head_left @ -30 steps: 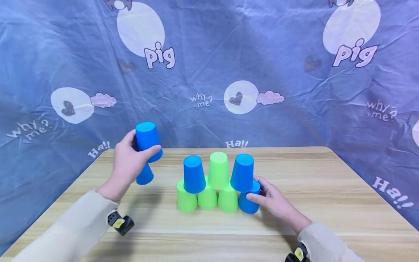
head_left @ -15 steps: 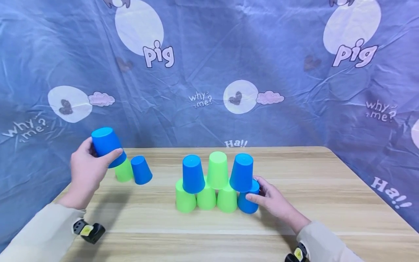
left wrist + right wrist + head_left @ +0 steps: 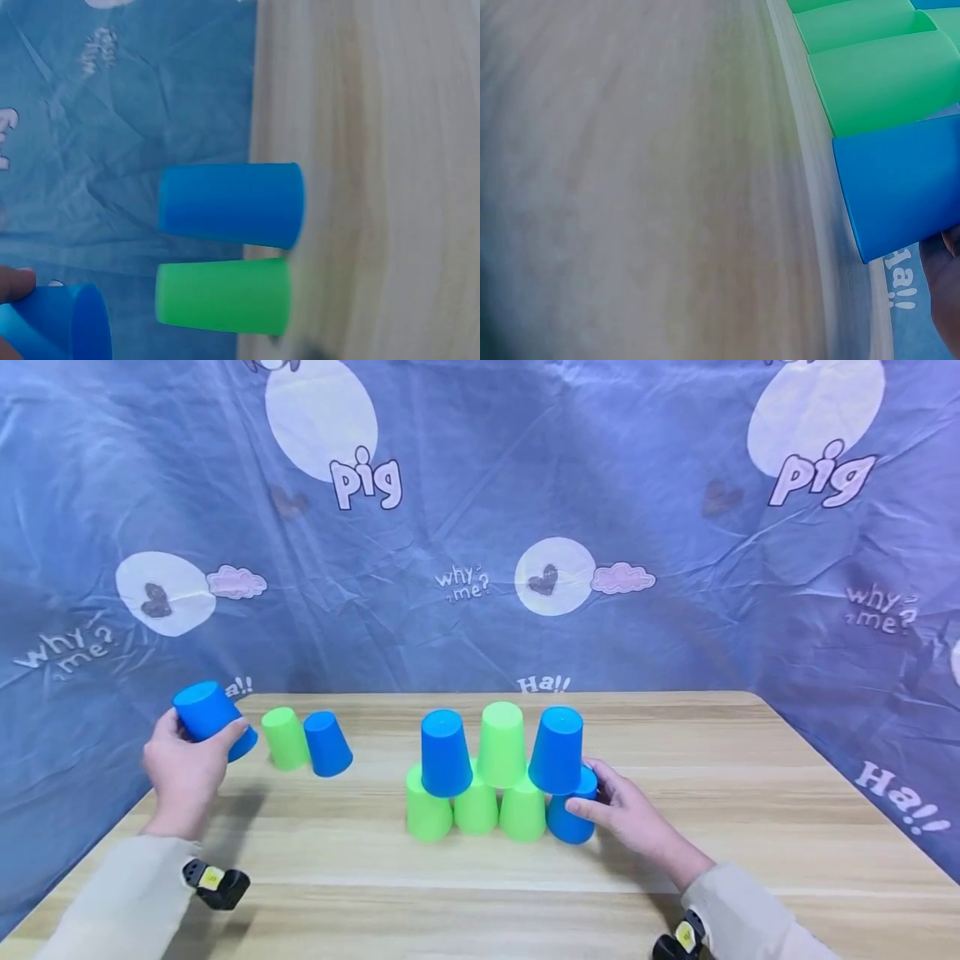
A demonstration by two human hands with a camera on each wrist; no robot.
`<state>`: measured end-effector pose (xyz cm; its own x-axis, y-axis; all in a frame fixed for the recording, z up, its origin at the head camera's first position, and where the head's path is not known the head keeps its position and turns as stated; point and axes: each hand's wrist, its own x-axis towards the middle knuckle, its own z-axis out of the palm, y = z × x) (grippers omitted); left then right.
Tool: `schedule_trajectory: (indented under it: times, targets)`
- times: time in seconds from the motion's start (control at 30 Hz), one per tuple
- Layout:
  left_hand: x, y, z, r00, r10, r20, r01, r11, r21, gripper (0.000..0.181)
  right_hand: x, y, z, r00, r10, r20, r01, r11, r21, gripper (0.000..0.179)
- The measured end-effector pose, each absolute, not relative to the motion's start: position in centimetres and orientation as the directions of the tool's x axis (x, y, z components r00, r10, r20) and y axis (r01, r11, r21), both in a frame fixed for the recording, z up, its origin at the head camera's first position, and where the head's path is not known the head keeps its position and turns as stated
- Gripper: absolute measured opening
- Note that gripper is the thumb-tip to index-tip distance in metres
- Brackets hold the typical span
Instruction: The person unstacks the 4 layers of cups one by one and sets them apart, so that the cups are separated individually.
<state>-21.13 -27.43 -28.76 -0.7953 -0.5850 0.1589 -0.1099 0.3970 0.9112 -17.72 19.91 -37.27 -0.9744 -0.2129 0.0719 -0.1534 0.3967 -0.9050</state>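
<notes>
At the left of the table my left hand [image 3: 183, 768] holds an upside-down blue cup [image 3: 206, 710] by its side, tilted and raised above the wood. Just right of it, a green cup [image 3: 285, 739] and another blue cup [image 3: 327, 743] stand mouth down side by side. In the middle, upside-down cups form two tiers. The lower row has three green cups [image 3: 429, 806] and a blue end cup [image 3: 572, 814]; a blue cup [image 3: 446, 753], a green cup [image 3: 502, 743] and a blue cup [image 3: 557, 750] sit on top. My right hand [image 3: 630, 818] grips the lower blue end cup.
The wooden table [image 3: 450, 918] reaches back to a blue printed cloth [image 3: 465, 510], which also hangs along both sides. Each sleeve has a small black camera strapped at the wrist [image 3: 217, 885].
My left hand has carried its blue cup leftward and then lower, uncovering the green cup behind it. The right hand and the tiered cups have stayed in place.
</notes>
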Motion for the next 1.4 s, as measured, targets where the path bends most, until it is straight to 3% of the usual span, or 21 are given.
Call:
schedule_trajectory:
  times: [0.5, 0.8, 1.03, 1.4]
  targets:
    - [-24.2, -28.3, -33.2, -0.705, -0.701, 0.104, -0.145, 0.287, 0.947, 0.076, -17.8, 19.9, -37.4, -0.975, -0.208, 0.08, -0.16, 0.401, -0.902, 0.059]
    - [-25.5, -29.5, -35.0, -0.68, -0.73, 0.063, -0.192, 0.261, 0.946, 0.074, -17.8, 20.0, -37.3, -0.976, -0.203, 0.078, -0.157, 0.407, -0.9, 0.059]
    - [-25.9, -29.7, -35.6, -0.686, -0.727, -0.02, -0.244, 0.204, 0.948, 0.077, -17.8, 20.0, -37.3, -0.974, -0.214, 0.076, -0.159, 0.401, -0.902, 0.059]
    - [-26.3, -29.5, -36.1, -0.69, -0.722, -0.054, -0.28, 0.198, 0.939, 0.081, -17.9, 20.0, -37.4, -0.974, -0.215, 0.067, -0.15, 0.395, -0.907, 0.061]
